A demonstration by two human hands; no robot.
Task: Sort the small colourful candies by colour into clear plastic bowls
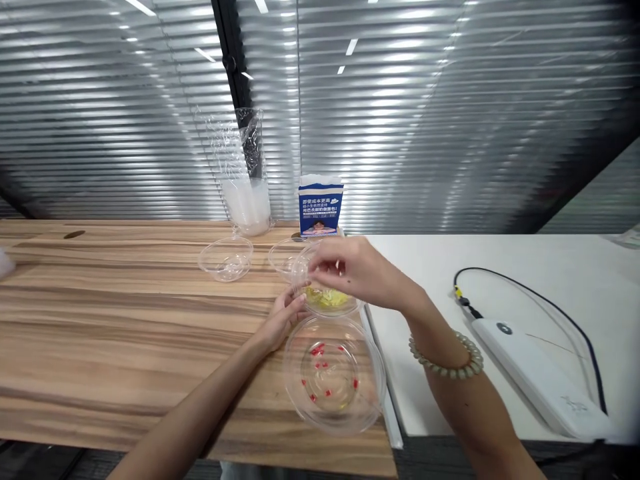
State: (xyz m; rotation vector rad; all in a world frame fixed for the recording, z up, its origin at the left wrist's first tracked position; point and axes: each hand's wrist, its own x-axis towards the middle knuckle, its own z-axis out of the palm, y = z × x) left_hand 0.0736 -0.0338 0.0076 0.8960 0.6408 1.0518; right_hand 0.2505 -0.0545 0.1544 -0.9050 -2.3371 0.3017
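Observation:
A clear round plastic bowl (pixel 350 309) with crumpled-looking yellow pieces (pixel 327 297) in it stands near the table's right edge. My left hand (pixel 283 320) is at its left side, thumb and fingers closed at the rim. Over this bowl is my right hand (pixel 347 270), its thumb and fingertips pinched together; what they hold, if anything, I cannot make out. Clear plastic shows around those fingertips, partly hidden by the hand. Closer to me lies a larger clear round container (pixel 335 420) with several small red pieces (pixel 325 365) scattered in it.
Two clear bowls (pixel 226 260) (pixel 285 259) stand farther back. Behind them are a bagged stack of whitish cups (pixel 249 207) and a blue paper bag (pixel 320 208). On the adjoining white table (pixel 415 267) lie a white device (pixel 540 377) and a black cable (pixel 555 300).

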